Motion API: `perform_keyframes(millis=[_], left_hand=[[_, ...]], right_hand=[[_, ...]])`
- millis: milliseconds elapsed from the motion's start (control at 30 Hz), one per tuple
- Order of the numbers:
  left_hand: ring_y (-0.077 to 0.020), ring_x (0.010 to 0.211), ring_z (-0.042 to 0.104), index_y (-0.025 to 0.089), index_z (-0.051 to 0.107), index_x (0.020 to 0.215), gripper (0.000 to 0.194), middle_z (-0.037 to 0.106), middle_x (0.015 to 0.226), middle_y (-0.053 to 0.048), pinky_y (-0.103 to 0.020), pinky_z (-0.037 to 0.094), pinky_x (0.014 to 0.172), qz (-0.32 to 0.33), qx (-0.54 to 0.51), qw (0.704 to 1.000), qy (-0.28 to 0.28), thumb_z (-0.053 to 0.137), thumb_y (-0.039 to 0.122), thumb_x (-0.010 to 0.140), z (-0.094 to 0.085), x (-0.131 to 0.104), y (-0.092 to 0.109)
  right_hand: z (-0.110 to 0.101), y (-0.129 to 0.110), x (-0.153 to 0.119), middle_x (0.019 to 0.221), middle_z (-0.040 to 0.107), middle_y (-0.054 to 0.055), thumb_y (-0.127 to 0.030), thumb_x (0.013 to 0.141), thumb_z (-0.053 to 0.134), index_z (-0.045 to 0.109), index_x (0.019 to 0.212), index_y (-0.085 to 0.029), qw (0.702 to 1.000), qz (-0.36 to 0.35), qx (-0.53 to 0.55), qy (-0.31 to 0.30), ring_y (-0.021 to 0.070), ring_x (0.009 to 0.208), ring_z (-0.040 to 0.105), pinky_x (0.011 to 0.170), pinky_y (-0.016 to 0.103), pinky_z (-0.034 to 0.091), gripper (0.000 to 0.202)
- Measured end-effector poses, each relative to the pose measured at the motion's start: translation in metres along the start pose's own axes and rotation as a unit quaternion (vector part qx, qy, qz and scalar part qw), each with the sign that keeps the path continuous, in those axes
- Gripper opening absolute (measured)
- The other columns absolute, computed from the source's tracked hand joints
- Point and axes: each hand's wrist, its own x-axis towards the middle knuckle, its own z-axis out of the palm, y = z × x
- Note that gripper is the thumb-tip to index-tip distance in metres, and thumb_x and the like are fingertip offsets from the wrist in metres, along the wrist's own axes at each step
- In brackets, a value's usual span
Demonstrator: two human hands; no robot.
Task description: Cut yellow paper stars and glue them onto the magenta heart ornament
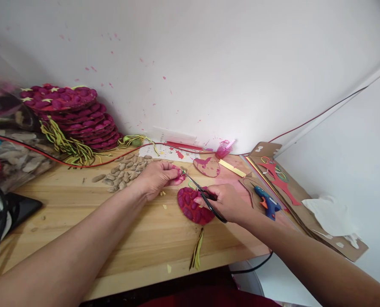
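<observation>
My left hand (160,177) pinches a small piece with green and pink on it, too small to make out clearly. My right hand (223,202) holds black-handled scissors (213,207), whose tips point up and left to the pinched piece. Below the scissors lies a round disc (190,207) covered in magenta peanut shells, partly hidden by my right hand. A yellow-green and dark tassel (196,251) extends from its lower edge toward the table's front.
Stacked magenta discs (77,113) stand at the back left beside loose peanuts (122,170). A pink cup (223,149) stands near the wall. To the right are a blue glue gun (268,202), cardboard (292,200) and white tissue (329,215). A red cord (113,160) crosses the back.
</observation>
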Motion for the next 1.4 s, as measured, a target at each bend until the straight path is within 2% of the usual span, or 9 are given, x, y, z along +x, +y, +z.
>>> perform_keyframes(millis=[200,333,400,500,633,767,867,1167,1400], left_hand=[[-0.0103,0.055,0.066,0.008,0.063,0.064,0.017,0.068,0.060,-0.003,-0.021,0.056,0.062,0.006,0.022,1.000,0.015,0.074,-0.002,0.072,-0.004,0.004,-0.001],[-0.0105,0.057,0.067,0.008,0.066,0.068,0.011,0.071,0.064,-0.006,-0.020,0.057,0.063,0.013,0.032,0.999,0.029,0.072,0.002,0.076,-0.007,0.003,0.006],[-0.0109,0.057,0.068,0.008,0.067,0.069,0.010,0.072,0.065,-0.007,-0.019,0.056,0.060,0.004,0.041,0.999,0.010,0.072,0.003,0.076,-0.008,0.001,0.010],[-0.0115,0.058,0.068,0.009,0.069,0.070,0.007,0.072,0.065,-0.007,-0.018,0.055,0.055,-0.017,0.066,0.996,-0.050,0.073,0.005,0.075,-0.006,-0.004,0.013],[-0.0119,0.056,0.067,0.010,0.070,0.071,0.011,0.071,0.064,-0.006,-0.017,0.054,0.051,-0.021,0.097,0.987,-0.124,0.079,0.007,0.066,-0.005,-0.011,0.014],[-0.0088,0.048,0.062,0.010,0.069,0.071,0.014,0.068,0.060,-0.003,-0.014,0.047,0.044,-0.027,0.123,0.978,-0.168,0.079,0.008,0.062,-0.005,-0.016,0.016],[-0.0081,0.048,0.061,0.011,0.068,0.071,0.014,0.068,0.061,-0.002,-0.013,0.046,0.044,-0.029,0.139,0.973,-0.180,0.078,0.008,0.063,-0.005,-0.018,0.018],[-0.0132,0.060,0.067,0.013,0.069,0.072,0.012,0.070,0.067,-0.005,-0.020,0.055,0.055,-0.022,0.191,0.959,-0.209,0.079,0.015,0.064,-0.007,-0.017,0.016],[-0.0116,0.059,0.066,0.012,0.072,0.080,0.022,0.071,0.071,-0.005,-0.020,0.057,0.056,-0.031,0.126,0.973,-0.192,0.084,0.023,0.065,-0.007,-0.014,0.014]], right_hand=[[0.000,0.003,0.004,0.065,0.060,0.000,-0.061,0.089,0.053,0.065,0.073,-0.017,0.999,-0.009,-0.026,-0.017,0.0122,0.059,0.049,0.056,0.024,0.030,0.048],[-0.011,0.007,0.001,0.053,0.047,-0.003,-0.061,0.082,0.061,0.055,0.059,-0.018,0.998,0.033,-0.046,0.001,0.0103,0.051,0.041,0.049,0.024,0.024,0.049],[-0.020,0.008,-0.001,0.053,0.045,-0.004,-0.060,0.081,0.062,0.052,0.059,-0.018,0.997,0.071,0.002,0.011,0.0099,0.049,0.041,0.047,0.024,0.024,0.048],[-0.031,0.002,0.001,0.056,0.052,-0.004,-0.059,0.082,0.061,0.055,0.069,-0.019,0.983,0.120,0.135,0.017,0.0099,0.045,0.045,0.044,0.023,0.027,0.043],[-0.038,-0.021,0.011,0.054,0.051,-0.005,-0.053,0.076,0.070,0.061,0.073,-0.018,0.967,0.094,0.238,0.018,0.0093,0.045,0.045,0.043,0.023,0.027,0.037],[-0.041,-0.048,0.022,0.055,0.051,-0.006,-0.044,0.066,0.080,0.063,0.075,-0.017,0.948,0.109,0.297,-0.029,0.0093,0.047,0.046,0.046,0.023,0.032,0.033],[-0.041,-0.055,0.028,0.053,0.049,-0.007,-0.040,0.063,0.082,0.061,0.070,-0.017,0.950,0.112,0.289,-0.035,0.0083,0.048,0.045,0.047,0.022,0.033,0.032],[-0.041,-0.050,0.028,0.051,0.051,-0.005,-0.037,0.068,0.078,0.062,0.070,-0.016,0.953,0.094,0.275,-0.083,0.0076,0.043,0.045,0.040,0.021,0.027,0.027],[-0.025,-0.042,0.024,0.050,0.052,-0.007,-0.035,0.067,0.079,0.062,0.078,-0.017,0.931,0.109,0.347,-0.003,0.0076,0.040,0.046,0.036,0.019,0.031,0.027]])
